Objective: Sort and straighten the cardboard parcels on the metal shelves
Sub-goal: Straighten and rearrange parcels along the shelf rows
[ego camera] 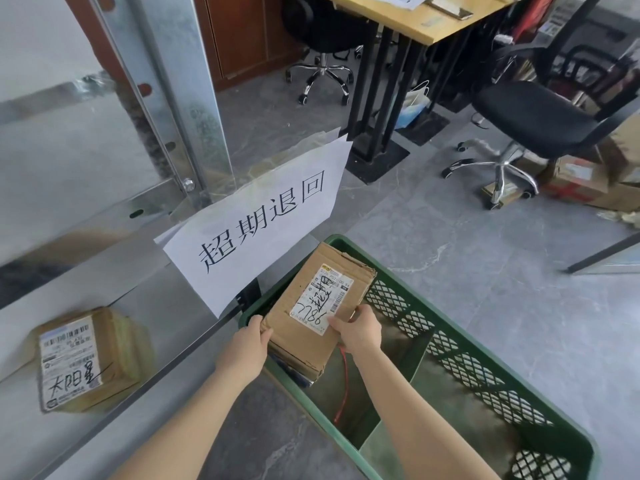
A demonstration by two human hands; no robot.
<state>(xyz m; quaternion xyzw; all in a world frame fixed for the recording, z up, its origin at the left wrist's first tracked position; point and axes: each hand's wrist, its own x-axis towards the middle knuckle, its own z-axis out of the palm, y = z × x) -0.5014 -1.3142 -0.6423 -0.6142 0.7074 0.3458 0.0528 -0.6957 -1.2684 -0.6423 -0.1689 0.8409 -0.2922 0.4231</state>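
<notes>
We hold the flat cardboard parcel [313,308] over the green plastic crate [450,358], left hand [247,344] and right hand [358,329] fingers clamped on its near corners; it looks light and stiff, dented, best gripped by opposite edges.

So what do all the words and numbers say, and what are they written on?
"超期退回": white paper sign hanging off the metal shelf.
"7786" and "超期", handwritten: label on the cardboard parcel held by left hand and right hand over the green crate.
"太阳星", handwritten: label on the small parcel on the shelf.
Barcodes and fine print on both labels: too small to read.
</notes>
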